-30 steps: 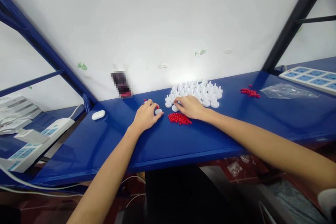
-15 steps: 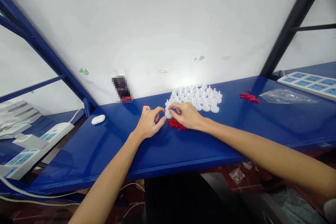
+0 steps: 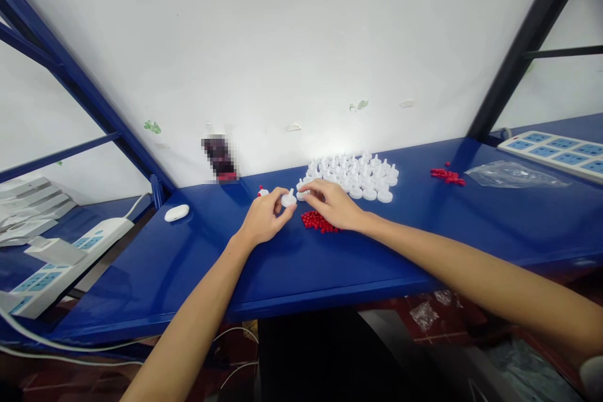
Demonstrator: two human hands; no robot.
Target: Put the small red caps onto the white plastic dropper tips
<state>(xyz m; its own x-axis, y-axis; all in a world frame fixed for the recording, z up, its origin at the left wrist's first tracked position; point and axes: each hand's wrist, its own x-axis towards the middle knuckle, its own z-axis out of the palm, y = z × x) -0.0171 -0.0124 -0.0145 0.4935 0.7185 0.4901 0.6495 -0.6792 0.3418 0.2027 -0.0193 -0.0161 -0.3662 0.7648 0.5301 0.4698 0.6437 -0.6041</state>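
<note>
Most of the white nozzle caps (image 3: 370, 193) stood bare-tipped in a cluster on the blue counter (image 3: 292, 270), and with small red tip covers (image 3: 318, 222) heaped before them, much appeared left to do; only a red-tipped piece (image 3: 264, 191), partly hidden beyond the left hand (image 3: 262, 218), looked finished. That hand, thumb and fingers slightly parted, held an uncovered nozzle cap (image 3: 289, 200) by its sides. The right hand (image 3: 336, 206) hovered beside it, fingertips nearly together, its grip impossible to tell.

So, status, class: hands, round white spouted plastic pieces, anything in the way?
Left hand pinching white spouted piece. Right hand at another, grip unclear. Possible obstacle: pile of small red plastic pieces beside right hand.
</note>
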